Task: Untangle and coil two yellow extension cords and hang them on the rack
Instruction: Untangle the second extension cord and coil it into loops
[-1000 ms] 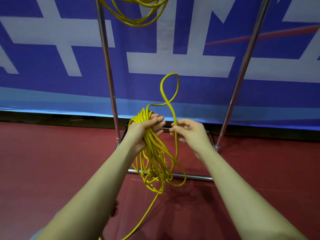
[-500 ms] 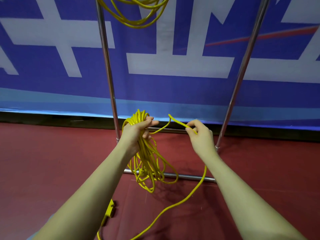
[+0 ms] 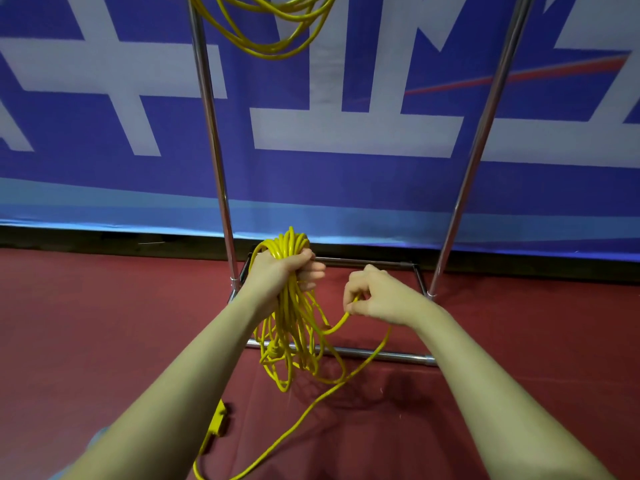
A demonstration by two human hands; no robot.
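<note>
My left hand [image 3: 282, 271] grips the top of a coil of yellow extension cord [image 3: 294, 327], whose loops hang down in front of the rack's base. My right hand [image 3: 375, 296] pinches the loose run of the same cord a little to the right of the coil. From there the cord drops to the floor and leads to its yellow socket block [image 3: 218, 419] beside my left forearm. A second yellow cord [image 3: 266, 26] hangs coiled at the top of the metal rack [image 3: 214, 150], its upper part cut off by the frame.
The rack has two chrome uprights and a rectangular base bar [image 3: 381, 355] on the red floor [image 3: 86, 323]. A blue and white banner [image 3: 346, 133] covers the wall right behind it.
The raised loop has dropped onto the coil in my left hand. My right hand has slid lower and rightward along the loose cord, and the socket block has come into view on the floor.
</note>
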